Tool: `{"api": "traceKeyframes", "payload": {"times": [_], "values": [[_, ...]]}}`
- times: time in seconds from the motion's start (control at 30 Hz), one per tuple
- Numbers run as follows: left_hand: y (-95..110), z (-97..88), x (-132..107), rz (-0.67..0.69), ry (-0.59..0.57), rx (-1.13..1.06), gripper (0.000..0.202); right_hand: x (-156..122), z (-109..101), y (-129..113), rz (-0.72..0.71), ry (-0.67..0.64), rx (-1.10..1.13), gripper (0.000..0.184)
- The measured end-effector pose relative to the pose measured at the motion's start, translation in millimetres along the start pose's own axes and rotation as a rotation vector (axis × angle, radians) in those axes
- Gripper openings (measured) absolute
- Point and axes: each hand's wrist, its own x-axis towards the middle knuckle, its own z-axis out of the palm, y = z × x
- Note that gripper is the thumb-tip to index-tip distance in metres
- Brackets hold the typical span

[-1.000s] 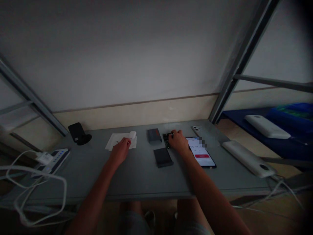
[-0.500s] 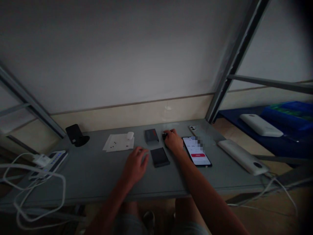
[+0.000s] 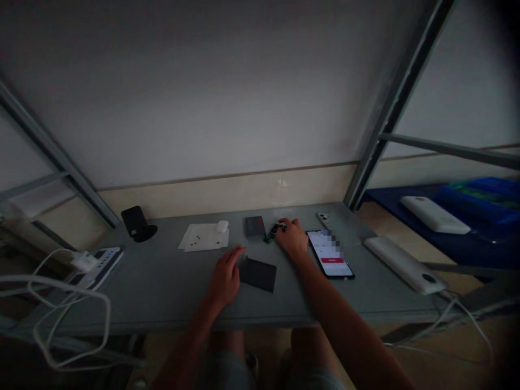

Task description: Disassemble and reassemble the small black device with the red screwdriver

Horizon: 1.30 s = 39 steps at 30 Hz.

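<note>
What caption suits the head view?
Left hand at a flat dark panel, right hand at a small dark part beside a lit phone.

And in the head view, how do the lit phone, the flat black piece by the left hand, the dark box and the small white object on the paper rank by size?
Largest to smallest:
1. Lit phone
2. Flat black piece
3. Dark box, farther back
4. Small white object

A charger [image 3: 84, 261] is plugged into a strip [image 3: 109, 262] on the counter [image 3: 162, 290]. A stand [image 3: 133, 219] is set near the wall [image 3: 227, 103].
</note>
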Motion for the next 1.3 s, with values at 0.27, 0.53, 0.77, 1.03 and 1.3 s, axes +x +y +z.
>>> {"api": "traceKeyframes", "payload": {"times": [0.27, 0.53, 0.77, 1.03, 1.3], "values": [[25, -7.2, -6, 0.104, -0.098, 0.032, 0.037, -23, -14, -5, -0.005, 0.009, -0.002, 0.040], [18, -4.4, -5, 0.004, 0.026, -0.007, 0.034, -64, -22, 6, -0.176, -0.018, 0.030, 0.039], [-7, -17.3, -17, -0.051, -0.142, -0.264, 0.065, -68, -24, 21, -0.501, -0.206, 0.187, 0.051], [-15, -11.0, -19, -0.140, -0.118, -0.326, 0.071, -64, -18, 22, -0.478, -0.184, 0.321, 0.048], [-12, -12.4, -16, -0.218, -0.128, -0.394, 0.079, -89, -36, 31, -0.561, -0.224, 0.541, 0.036]]}}
